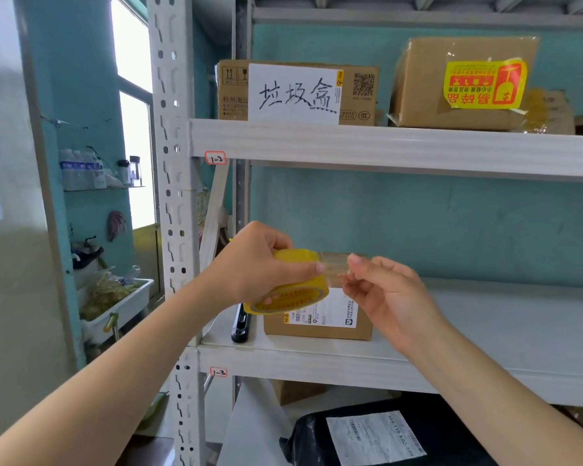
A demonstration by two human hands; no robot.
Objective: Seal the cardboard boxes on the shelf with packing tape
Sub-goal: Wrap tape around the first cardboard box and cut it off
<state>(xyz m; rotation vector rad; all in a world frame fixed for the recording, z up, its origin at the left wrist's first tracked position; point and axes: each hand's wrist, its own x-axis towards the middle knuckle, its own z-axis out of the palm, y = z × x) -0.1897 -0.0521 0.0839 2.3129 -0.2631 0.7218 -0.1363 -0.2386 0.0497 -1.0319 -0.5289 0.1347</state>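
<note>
My left hand (260, 260) grips a yellow roll of packing tape (293, 287) in front of the middle shelf. My right hand (381, 290) pinches the clear free end of the tape (334, 265), pulled a short way off the roll to the right. Behind and below the roll, a small cardboard box (320, 326) with a white shipping label sits on the middle shelf (485, 317); the roll hides its upper left part.
A black tool (240, 326) lies left of the small box. The upper shelf (384, 142) holds a box with a handwritten paper sign (295, 94) and a box with a yellow fragile sticker (465, 85). A black parcel bag (384, 435) lies below. A perforated upright (174, 196) stands left.
</note>
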